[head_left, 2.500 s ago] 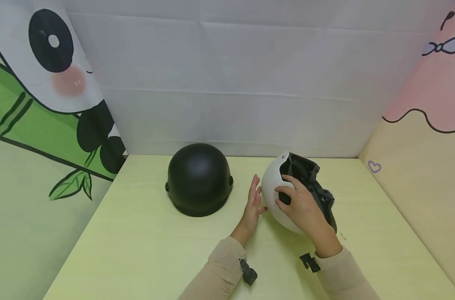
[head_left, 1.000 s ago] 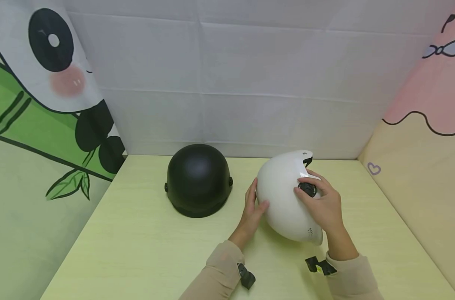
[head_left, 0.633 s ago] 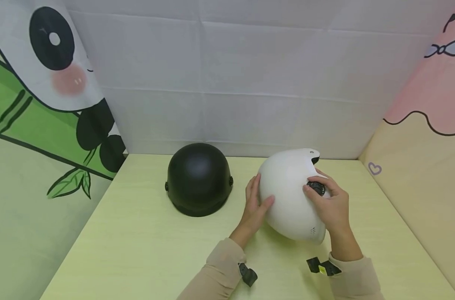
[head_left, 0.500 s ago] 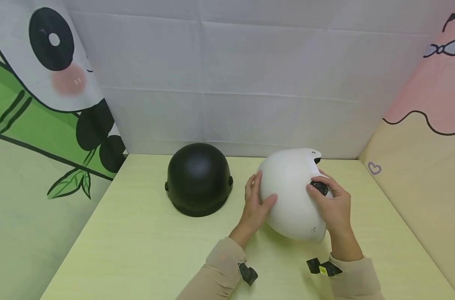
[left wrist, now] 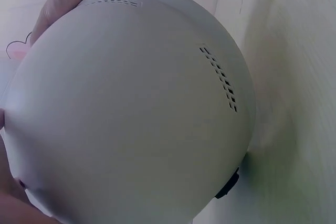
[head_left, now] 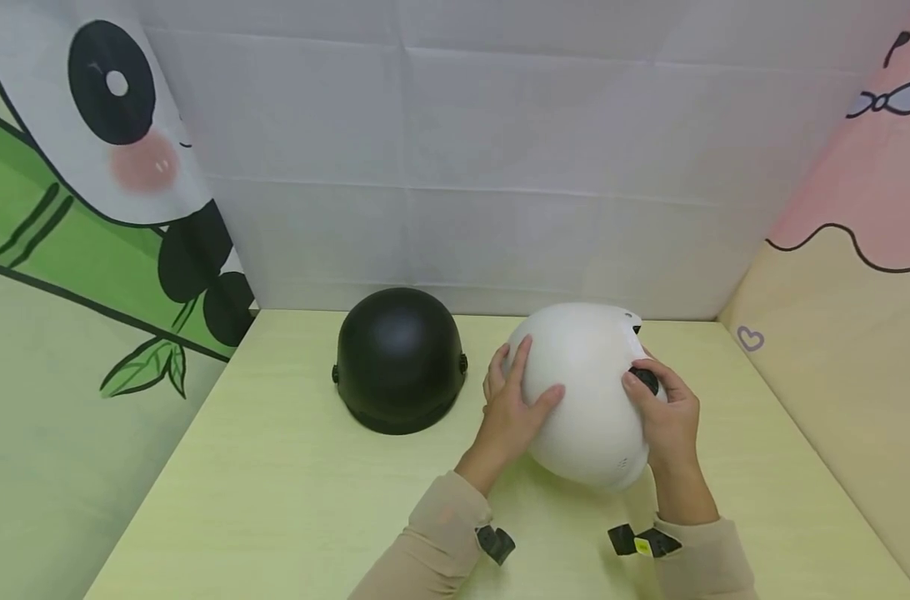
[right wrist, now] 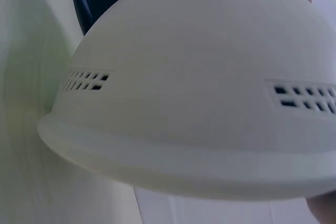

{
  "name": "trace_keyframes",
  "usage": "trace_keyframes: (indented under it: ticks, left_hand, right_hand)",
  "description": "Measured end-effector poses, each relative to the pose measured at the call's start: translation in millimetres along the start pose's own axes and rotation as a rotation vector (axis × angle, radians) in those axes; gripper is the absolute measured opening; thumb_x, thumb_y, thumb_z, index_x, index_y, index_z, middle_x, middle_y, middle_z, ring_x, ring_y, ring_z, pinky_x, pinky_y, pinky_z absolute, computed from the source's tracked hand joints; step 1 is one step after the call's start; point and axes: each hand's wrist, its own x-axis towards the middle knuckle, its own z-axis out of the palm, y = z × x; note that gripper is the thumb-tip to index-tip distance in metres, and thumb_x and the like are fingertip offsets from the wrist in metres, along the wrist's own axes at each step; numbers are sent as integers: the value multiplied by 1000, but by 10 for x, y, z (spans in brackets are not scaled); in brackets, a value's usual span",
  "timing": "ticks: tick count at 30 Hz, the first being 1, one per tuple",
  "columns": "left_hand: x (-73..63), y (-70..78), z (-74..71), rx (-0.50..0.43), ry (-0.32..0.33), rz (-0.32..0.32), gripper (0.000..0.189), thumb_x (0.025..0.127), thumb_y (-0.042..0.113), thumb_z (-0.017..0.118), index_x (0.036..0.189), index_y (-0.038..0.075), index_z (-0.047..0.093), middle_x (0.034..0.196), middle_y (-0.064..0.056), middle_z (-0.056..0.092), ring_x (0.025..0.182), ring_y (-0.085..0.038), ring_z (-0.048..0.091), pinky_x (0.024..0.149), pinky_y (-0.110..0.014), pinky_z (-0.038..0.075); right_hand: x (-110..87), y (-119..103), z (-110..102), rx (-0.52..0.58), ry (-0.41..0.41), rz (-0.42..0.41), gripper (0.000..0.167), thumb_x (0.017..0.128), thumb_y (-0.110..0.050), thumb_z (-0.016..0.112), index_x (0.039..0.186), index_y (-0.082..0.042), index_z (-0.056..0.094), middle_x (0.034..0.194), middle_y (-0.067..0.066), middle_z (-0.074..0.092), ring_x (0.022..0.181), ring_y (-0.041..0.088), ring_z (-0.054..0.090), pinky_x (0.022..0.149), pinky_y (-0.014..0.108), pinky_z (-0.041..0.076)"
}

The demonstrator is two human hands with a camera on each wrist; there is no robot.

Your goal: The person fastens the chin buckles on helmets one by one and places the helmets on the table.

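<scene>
Hands, both on the white helmet (head_left: 582, 392). Your left hand (head_left: 511, 417) lies against its left flank, fingers spread and fairly straight, thumb along the shell; it presses rather than clutches. Your right hand (head_left: 671, 417) grips the right rim by the black knob (head_left: 646, 381), thumb in front, fingers bent round the edge.

Risks, as judged: shell looks smooth and round. Ease off on the right and your spread left fingers may not stop it rolling toward the counter's (head_left: 297, 517) left edge, perhaps into the black helmet (head_left: 399, 362). Hard thumb pressure by the knob might turn it. Either wrist mount (head_left: 495, 544) could snag the rim if you twist the shell far.

Pose: your forearms enter from the near edge and lean inward, left one up and right, right one up and slightly left. Sleeves (head_left: 443, 529) sit behind the wrists. Hands meet the shell from opposite sides.

Placement: white helmet over the counter's right half, toward the far edge, tipped, opening turned to the right edge. Left-wrist view shows vent slots (left wrist: 219, 80) and a dark fitting (left wrist: 227, 184) close to the surface; whether it bears there, you cannot tell.

Further out: black helmet upright, crown up, left of the white one, apart from it. Pale sheet (head_left: 455, 150) rises behind the far edge.
</scene>
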Motion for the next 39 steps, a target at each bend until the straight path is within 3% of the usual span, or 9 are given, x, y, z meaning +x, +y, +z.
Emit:
trace_keyframes:
  ticks: [4,10,14,22,26,30,33,35,39]
  left_hand:
    - [15,34,7,37,-5,-10,79,86,59,58,155,38,24,159,-4,10,139,-35,17,93,-72,29]
    - [20,19,36,22,1,-28,79,87,60,58,155,37,25,159,-6,9,138,-40,20,92,-72,30]
    - [34,-103,63,-68,10,-44,76,92,54,54,156,34,20,158,-7,11,136,-43,26,93,-70,34]
    - [75,-443,179,-323,-28,-136,76,100,54,40,158,15,10,154,-17,24,138,-42,29,101,-62,31]
    - [86,-506,246,-381,-26,-159,74,101,52,39,156,9,12,152,-19,28,136,-42,32,103,-59,32]
    - [83,-556,320,-417,-10,-249,77,99,58,39,156,10,17,152,-21,30,135,-42,34,104,-58,31]
    - [61,-592,387,-496,-40,-298,79,98,63,37,156,13,16,155,-20,26,138,-41,30,107,-57,27]
    - [43,-609,433,-549,-66,-299,80,98,63,36,157,15,13,157,-19,22,139,-40,26,107,-57,26]
    - [13,-583,504,-588,-87,-281,79,97,64,37,158,21,10,158,-15,19,138,-40,28,106,-59,27]
  right_hand:
    - [14,28,-23,24,10,30,16,86,3,71,98,-9,74,126,-3,63,128,27,46,84,23,49]
    - [41,64,-83,51,42,70,16,88,0,70,99,-10,75,122,-5,63,126,24,47,80,21,50]
    - [63,74,-148,65,73,95,16,88,-1,70,100,-12,75,120,-5,62,121,22,49,76,19,51]
    - [108,90,-257,103,64,79,17,90,2,67,99,-11,74,120,1,57,111,19,51,74,20,52]
    - [123,92,-287,101,19,70,19,91,3,65,102,-11,72,124,2,51,113,19,48,74,21,52]
    - [123,91,-322,89,-15,71,21,92,3,64,107,-10,70,129,2,47,116,21,45,74,22,53]
    - [129,72,-366,-2,-61,63,25,94,-1,63,118,-10,64,135,4,44,117,21,44,76,21,52]
    - [139,48,-403,-128,-112,48,33,96,-8,62,129,-11,59,140,5,39,122,22,42,84,24,50]
    - [163,-7,-480,-451,-251,-93,49,100,-16,57,146,-6,44,147,19,29,133,36,29,98,55,39]
